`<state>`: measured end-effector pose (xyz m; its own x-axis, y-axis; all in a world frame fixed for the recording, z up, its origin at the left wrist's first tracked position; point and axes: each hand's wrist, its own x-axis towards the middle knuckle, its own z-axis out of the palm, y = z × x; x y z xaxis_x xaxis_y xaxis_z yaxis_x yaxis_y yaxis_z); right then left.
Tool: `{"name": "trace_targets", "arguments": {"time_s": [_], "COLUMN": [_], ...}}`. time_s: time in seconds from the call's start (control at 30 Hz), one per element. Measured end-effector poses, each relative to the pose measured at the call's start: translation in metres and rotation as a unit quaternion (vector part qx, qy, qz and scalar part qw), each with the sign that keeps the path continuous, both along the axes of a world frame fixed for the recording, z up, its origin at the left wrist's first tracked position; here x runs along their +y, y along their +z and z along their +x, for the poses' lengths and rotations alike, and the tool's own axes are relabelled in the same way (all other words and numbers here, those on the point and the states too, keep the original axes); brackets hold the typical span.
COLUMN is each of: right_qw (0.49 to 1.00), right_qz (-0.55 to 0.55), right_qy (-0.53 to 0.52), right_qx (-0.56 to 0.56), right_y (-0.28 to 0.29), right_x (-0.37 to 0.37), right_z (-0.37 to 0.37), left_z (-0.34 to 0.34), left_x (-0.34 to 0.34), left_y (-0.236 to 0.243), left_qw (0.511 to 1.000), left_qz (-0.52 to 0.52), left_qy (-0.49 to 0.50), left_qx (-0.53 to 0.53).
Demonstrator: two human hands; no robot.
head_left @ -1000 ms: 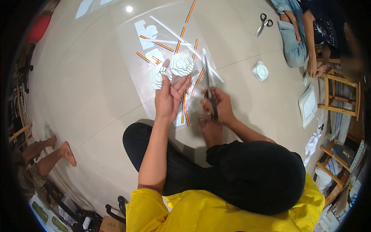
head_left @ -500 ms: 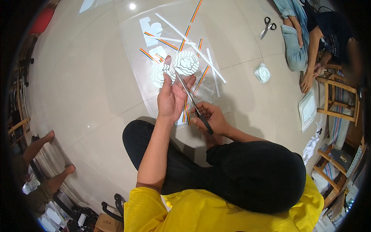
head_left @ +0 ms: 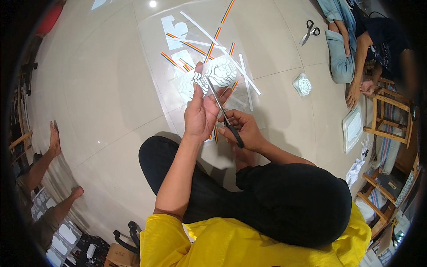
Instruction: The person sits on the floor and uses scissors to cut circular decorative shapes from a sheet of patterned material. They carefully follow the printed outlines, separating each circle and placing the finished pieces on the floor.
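My left hand (head_left: 201,116) pinches a sheet of stickers (head_left: 222,71) between thumb and fingers. The sheet carries rounded white shapes with dark wavy lines, one on each side of the thumb. Closed around the black handles of a pair of scissors (head_left: 218,100), my right hand (head_left: 247,131) is just right of the left hand. The blades point up and left, their tips at the sheet between the two shapes. Whether the blades are fully closed is hard to make out. Below the hands lies a clear plastic sheet (head_left: 149,49) with cut pieces on it.
White strips (head_left: 198,27), rainbow-striped strips (head_left: 227,12) and a white cut-out sheet (head_left: 171,33) lie ahead. At the right are another pair of scissors (head_left: 310,32), a patterned stack (head_left: 303,85), a white tray (head_left: 352,129) and a wooden stool (head_left: 387,130). People sit at both sides.
The sheet of stickers has tilted and shifted slightly right, with my left hand following. The scissors stay at the sheet. At the far left, another person's foot has moved up.
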<state>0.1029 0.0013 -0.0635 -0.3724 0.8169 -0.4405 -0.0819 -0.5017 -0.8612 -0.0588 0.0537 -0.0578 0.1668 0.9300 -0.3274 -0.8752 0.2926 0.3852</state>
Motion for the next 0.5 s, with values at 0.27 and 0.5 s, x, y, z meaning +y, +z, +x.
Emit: {"name": "trace_targets", "arguments": {"time_s": [0.27,0.5], "right_qw": [1.0,1.0], "right_qz": [0.012,0.003], "right_qy": [-0.003,-0.003], "right_qx": [-0.004,-0.009], "right_y": [-0.003,-0.0018], "right_x": [-0.0005,-0.001], "right_z": [0.0011,0.0021], "left_z": [0.0005,0.0007], "left_x": [0.0002,0.0008], "left_y": [-0.0026,0.0008], "left_qw": [1.0,1.0], "left_qz": [0.005,0.014], "left_qy": [-0.003,-0.005], "left_qx": [-0.016,-0.018]}}
